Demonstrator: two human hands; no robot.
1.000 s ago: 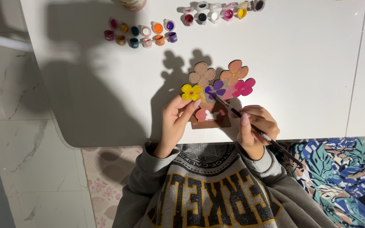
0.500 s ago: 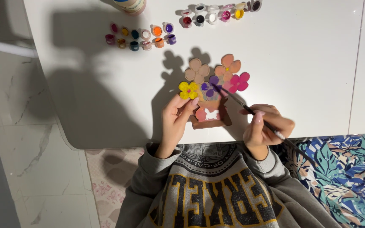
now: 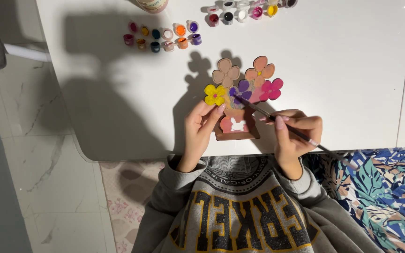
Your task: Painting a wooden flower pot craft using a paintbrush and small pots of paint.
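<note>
A flat wooden flower-pot cutout (image 3: 240, 100) lies on the white table (image 3: 333, 65), with yellow, purple, pink and unpainted blossoms and a pink pot bearing a white rabbit shape. My left hand (image 3: 201, 129) steadies its left side, fingertips by the yellow flower. My right hand (image 3: 292, 136) grips a thin paintbrush (image 3: 277, 124) like a pen. The brush tip rests on the purple flower (image 3: 241, 90).
A strip of small open paint pots (image 3: 162, 36) sits at the back left of the table, another strip (image 3: 249, 10) at the back edge, beside a cup (image 3: 151, 4). Marble floor lies to the left, a patterned rug (image 3: 390, 197) at the right.
My right hand has shifted slightly right and down while the brush tip stays at the purple flower. The left hand keeps its place on the cutout.
</note>
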